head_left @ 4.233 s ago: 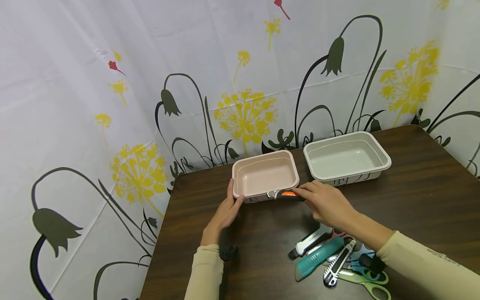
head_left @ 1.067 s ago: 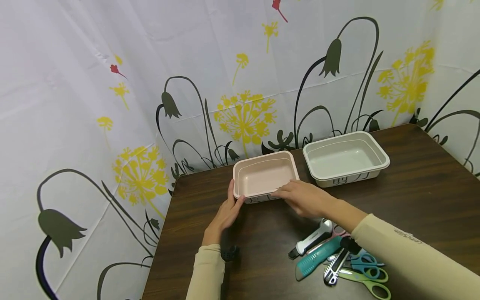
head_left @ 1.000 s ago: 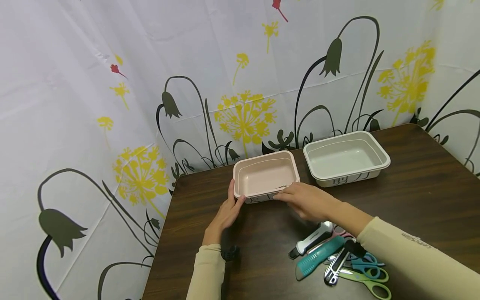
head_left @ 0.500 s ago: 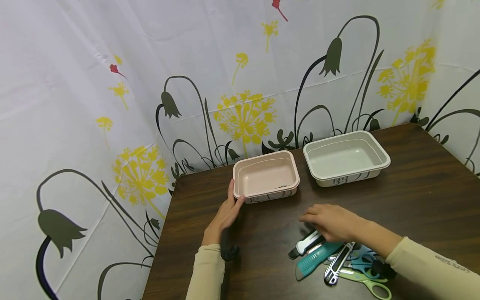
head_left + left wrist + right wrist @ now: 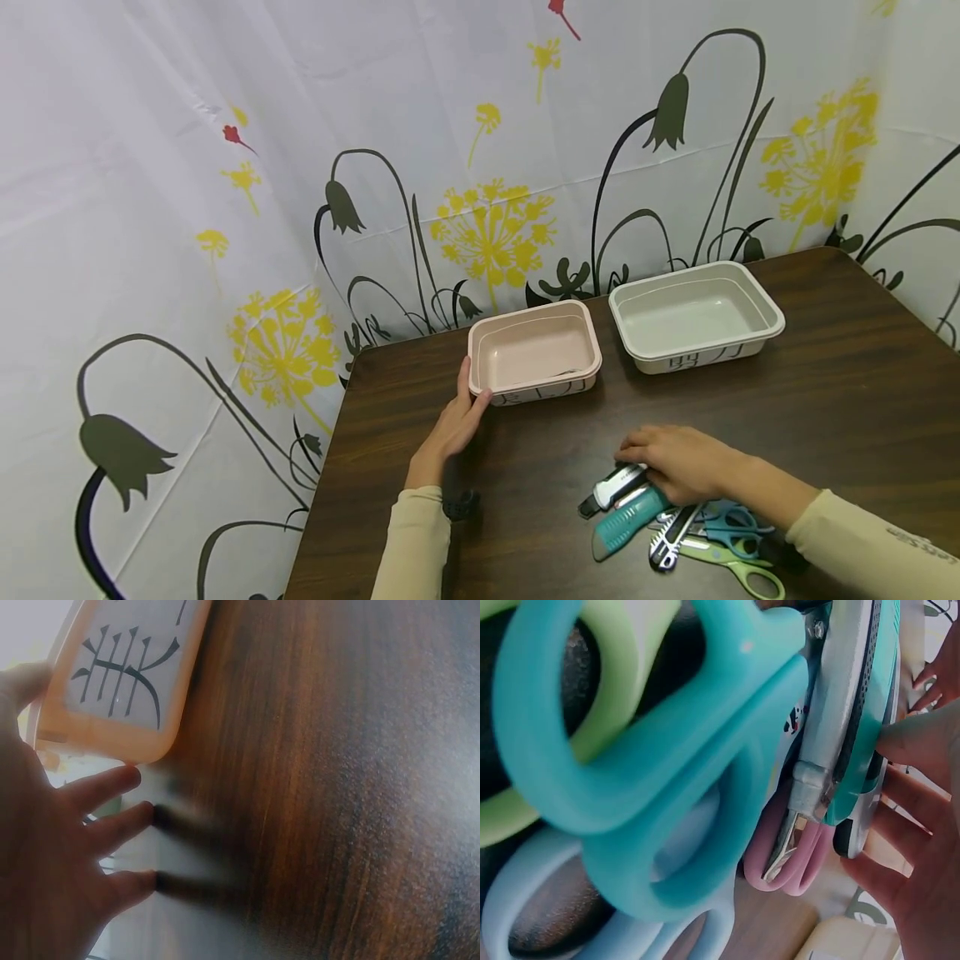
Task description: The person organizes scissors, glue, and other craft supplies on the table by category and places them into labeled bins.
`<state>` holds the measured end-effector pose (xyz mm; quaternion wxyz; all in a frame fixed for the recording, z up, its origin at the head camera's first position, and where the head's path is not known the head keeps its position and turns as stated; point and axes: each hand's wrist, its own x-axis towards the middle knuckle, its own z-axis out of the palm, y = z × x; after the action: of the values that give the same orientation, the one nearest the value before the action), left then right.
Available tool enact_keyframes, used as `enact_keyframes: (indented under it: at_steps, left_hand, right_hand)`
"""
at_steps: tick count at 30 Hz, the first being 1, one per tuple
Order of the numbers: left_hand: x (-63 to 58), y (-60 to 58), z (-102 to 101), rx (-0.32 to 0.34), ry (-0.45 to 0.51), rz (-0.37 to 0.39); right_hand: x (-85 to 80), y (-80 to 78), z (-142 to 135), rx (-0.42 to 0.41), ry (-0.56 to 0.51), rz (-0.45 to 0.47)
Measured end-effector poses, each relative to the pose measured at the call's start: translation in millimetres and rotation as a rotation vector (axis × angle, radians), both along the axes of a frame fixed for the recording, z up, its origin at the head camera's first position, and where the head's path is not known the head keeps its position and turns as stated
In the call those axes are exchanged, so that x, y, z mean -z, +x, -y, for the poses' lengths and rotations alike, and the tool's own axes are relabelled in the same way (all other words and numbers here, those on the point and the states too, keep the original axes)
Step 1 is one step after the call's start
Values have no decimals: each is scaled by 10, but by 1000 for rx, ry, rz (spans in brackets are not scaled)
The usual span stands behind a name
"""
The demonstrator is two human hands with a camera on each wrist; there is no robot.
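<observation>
My left hand (image 5: 453, 427) rests straight fingers at the near left corner of a pink plastic bin (image 5: 543, 390). In the left wrist view, thumb and fingers are spread around that corner. A dark sliver (image 5: 570, 372) shows inside the bin by its near wall; the rest is hidden. My right hand (image 5: 678, 462) is over the pile, fingertips at the upper end of a white-and-black utility knife (image 5: 613, 490). Whether they grip it is unclear. Beside it lie a teal-handled knife (image 5: 628, 527) and a silver-and-black utility knife (image 5: 672, 537).
Teal-handled scissors (image 5: 738, 532) and green scissors (image 5: 738, 567) lie at the pile's right. Pink handles (image 5: 802, 859) show beneath in the right wrist view. A white bin (image 5: 693, 354) stands at the back right of the wooden table (image 5: 525, 517), before a flowered curtain (image 5: 420, 92).
The orange-and-black cutter my right hand held earlier went into the pink bin. That hand then moved back, near and right, down to the pile. My left hand has stayed at the bin.
</observation>
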<state>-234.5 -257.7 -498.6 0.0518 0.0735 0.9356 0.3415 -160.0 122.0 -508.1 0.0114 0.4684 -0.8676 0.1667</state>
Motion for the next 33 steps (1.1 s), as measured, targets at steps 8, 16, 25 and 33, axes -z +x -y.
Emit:
enact_keyframes:
  at_steps: [8, 16, 25, 33]
  left_hand:
    - [-33, 7, -18, -7, 1, 5]
    - [-13, 3, -12, -7, -7, 3]
    - [-12, 5, -13, -2, -9, 6]
    - [-28, 3, -17, -5, -9, 13]
  right_hand:
    - [-89, -9, -4, -28, 39, 18]
    - [-105, -9, 22, -60, 71, -61]
    - [-76, 29, 23, -74, 86, -141]
    - [-90, 21, 19, -81, 97, -165]
